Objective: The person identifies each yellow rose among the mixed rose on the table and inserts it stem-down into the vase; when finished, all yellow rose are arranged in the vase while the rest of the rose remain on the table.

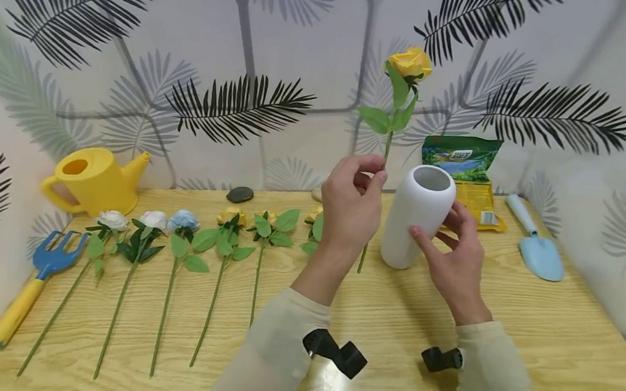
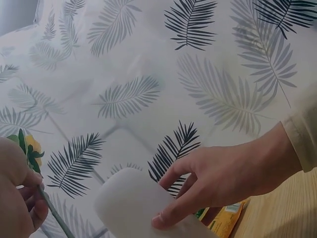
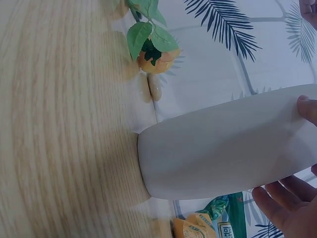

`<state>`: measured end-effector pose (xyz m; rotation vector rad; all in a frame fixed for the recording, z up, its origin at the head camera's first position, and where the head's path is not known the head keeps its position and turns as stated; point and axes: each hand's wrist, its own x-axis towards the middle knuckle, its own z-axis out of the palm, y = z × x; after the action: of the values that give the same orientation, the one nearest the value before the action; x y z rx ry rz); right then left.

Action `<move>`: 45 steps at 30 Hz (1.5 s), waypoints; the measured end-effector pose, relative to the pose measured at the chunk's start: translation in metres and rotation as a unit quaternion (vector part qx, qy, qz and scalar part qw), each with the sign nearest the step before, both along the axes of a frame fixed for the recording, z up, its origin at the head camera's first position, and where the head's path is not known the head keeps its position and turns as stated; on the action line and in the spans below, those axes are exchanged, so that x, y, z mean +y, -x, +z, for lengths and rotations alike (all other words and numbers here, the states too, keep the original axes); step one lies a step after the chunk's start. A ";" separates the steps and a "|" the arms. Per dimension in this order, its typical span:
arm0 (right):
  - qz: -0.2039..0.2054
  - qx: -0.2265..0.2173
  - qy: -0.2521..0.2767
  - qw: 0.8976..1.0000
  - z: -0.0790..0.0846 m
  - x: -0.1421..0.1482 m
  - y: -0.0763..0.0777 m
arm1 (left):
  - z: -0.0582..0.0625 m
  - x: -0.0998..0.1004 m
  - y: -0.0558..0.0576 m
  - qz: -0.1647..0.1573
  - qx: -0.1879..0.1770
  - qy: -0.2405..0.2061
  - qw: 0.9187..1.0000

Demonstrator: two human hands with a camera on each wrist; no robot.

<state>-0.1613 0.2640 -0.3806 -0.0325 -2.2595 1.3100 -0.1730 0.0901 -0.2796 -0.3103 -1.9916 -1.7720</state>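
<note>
The left hand (image 1: 353, 202), at the centre of the head view, pinches a long-stemmed yellow rose with green leaves (image 1: 392, 118) between thumb and fingers. The bloom stands in the upper right of the frame; the stem's lower end shows left of the vase, outside it. The right hand (image 1: 459, 264), right of centre, holds a smooth white cylindrical vase with a round open mouth (image 1: 404, 219), thumb on the near side, fingertips on the right; its base meets the pale wooden table (image 1: 389, 351).

Good handling here would probably mean a light pinch that spares the leaves, the stem's tip raised clear of the rim, and the base kept firmly down.

Behind the vase, right of centre, stands a glossy green-and-yellow pouch (image 1: 472, 194). It carries a white-lettered logo and a pale block, perhaps a barcode; the lettering is too small and blurred to read.
</note>
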 end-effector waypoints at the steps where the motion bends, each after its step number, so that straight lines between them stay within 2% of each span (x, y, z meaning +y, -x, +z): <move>1: 0.000 0.002 0.000 1.000 0.000 0.000 0.000 | 0.001 0.001 0.000 -0.002 -0.007 -0.008 1.000; 6: 0.004 0.008 0.000 1.000 -0.002 0.000 0.003 | 0.003 0.005 0.004 -0.004 -0.024 -0.060 0.998; 14: 0.012 0.011 0.001 1.000 -0.005 -0.001 0.005 | 0.010 0.010 0.008 -0.029 -0.017 -0.134 0.990; 18: 0.015 0.010 -0.001 1.000 -0.005 0.000 0.005 | 0.014 0.016 0.011 -0.040 -0.005 -0.152 0.988; 24: 0.013 0.006 0.001 1.000 -0.005 0.002 0.004 | 0.020 0.026 0.019 -0.065 0.034 -0.182 0.981; 31: 0.022 0.023 0.005 0.999 -0.005 0.003 0.004 | 0.033 0.032 0.028 -0.086 0.051 -0.168 0.981; 34: 0.027 0.029 0.008 0.999 -0.005 0.004 0.004 | 0.037 0.036 0.031 -0.094 0.051 -0.176 0.978; 41: 0.029 0.030 0.008 0.999 -0.005 0.006 0.003 | 0.041 0.046 0.036 -0.104 0.041 -0.194 0.975; 45: 0.025 0.027 0.009 0.999 -0.005 0.007 0.001 | 0.043 0.052 0.039 -0.107 0.062 -0.198 0.972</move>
<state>-0.1624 0.2706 -0.3858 0.0528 -2.2165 1.3408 -0.2121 0.1419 -0.2367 -0.5020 -1.5193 -2.1740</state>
